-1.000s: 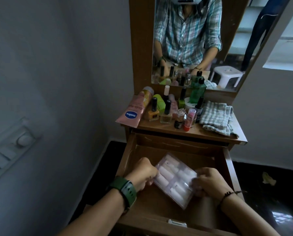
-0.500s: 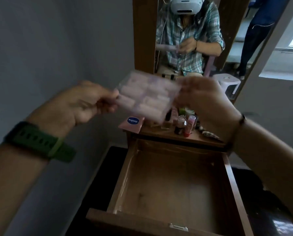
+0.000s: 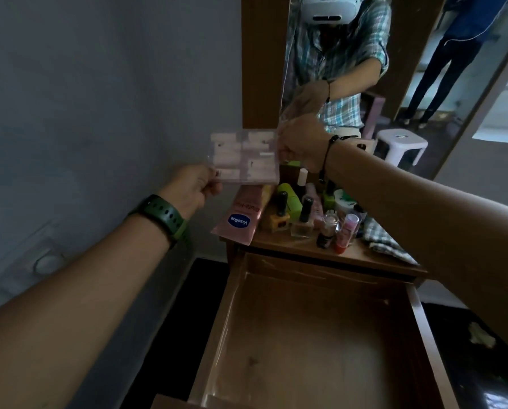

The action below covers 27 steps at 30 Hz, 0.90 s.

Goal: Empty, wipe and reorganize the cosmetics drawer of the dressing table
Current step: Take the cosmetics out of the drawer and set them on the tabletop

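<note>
A clear plastic case of pale pink compartments [image 3: 243, 156] hangs in the air above the left end of the dressing table top. My left hand [image 3: 192, 187] pinches its lower left corner and my right hand [image 3: 303, 143] grips its right edge. Below, the wooden drawer [image 3: 424, 326] stands pulled out, with nothing inside it. Bottles and tubes crowd the table top [image 3: 279, 242]: a pink Vaseline tube [image 3: 241, 219], nail polish bottles [image 3: 304, 218] and a lime green bottle [image 3: 289, 199].
A checked cloth [image 3: 385, 237] lies at the right end of the table top, partly behind my right arm. The mirror [image 3: 394, 69] rises behind the bottles. A grey wall with a switch plate [image 3: 44, 262] lies left. A scrap [image 3: 480, 335] sits on the dark floor.
Both hands lifted the clear case out of the drawer, then carried it forward and left to above the table top. The drawer now holds nothing.
</note>
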Each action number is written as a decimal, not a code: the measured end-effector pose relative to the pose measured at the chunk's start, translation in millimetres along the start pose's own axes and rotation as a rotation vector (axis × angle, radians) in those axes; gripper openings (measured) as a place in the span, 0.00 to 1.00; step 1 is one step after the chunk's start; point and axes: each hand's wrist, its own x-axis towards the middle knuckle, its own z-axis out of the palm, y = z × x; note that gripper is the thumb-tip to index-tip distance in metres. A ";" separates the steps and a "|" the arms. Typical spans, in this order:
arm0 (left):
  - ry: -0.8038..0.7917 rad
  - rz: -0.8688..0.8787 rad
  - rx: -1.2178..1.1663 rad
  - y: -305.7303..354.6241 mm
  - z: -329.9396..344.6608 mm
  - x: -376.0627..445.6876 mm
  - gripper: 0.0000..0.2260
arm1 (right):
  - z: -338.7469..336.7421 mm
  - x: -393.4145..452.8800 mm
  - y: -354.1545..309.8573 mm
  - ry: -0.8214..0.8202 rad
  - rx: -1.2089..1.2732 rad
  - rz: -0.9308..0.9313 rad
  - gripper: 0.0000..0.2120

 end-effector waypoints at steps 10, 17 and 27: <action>-0.045 -0.042 0.117 -21.1 5.1 13.1 0.12 | 19.4 21.7 21.3 0.021 0.130 0.122 0.09; -0.064 -0.059 0.274 -28.0 5.5 12.6 0.11 | 25.8 25.7 31.4 -0.082 0.394 0.220 0.12; -0.045 -0.057 0.354 -33.6 9.4 2.2 0.03 | 33.5 25.1 36.1 -0.133 0.374 0.206 0.15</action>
